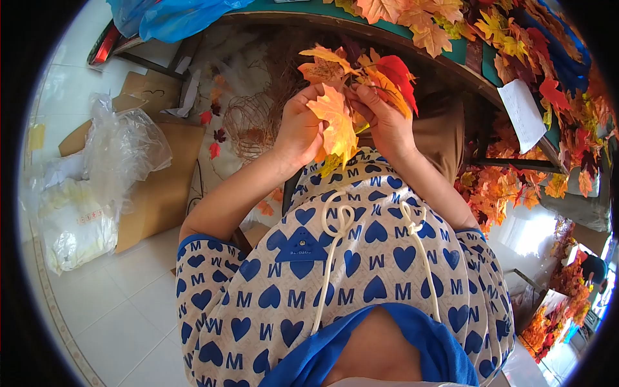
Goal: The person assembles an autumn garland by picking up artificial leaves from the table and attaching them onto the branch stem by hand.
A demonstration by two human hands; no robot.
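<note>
Both hands are raised near each other in front of the body, around a bunch of artificial maple leaves (336, 117). My left hand (300, 122) is closed on the bunch, with a yellow-orange leaf lying over its fingers. My right hand (385, 122) pinches the bunch near its middle, thumb and forefinger together at the stems. A red leaf (398, 79) and orange leaves stick out above the right hand. The stems between the fingers are mostly hidden by leaves.
A table edge (471, 71) curves across the top, carrying many autumn leaves (432, 29) and a blue plastic bag (174, 16). White paper (521, 116) hangs at its right. Clear plastic bags (122, 148) and cardboard (158, 180) lie at left. More leaves (500, 193) are piled below the table.
</note>
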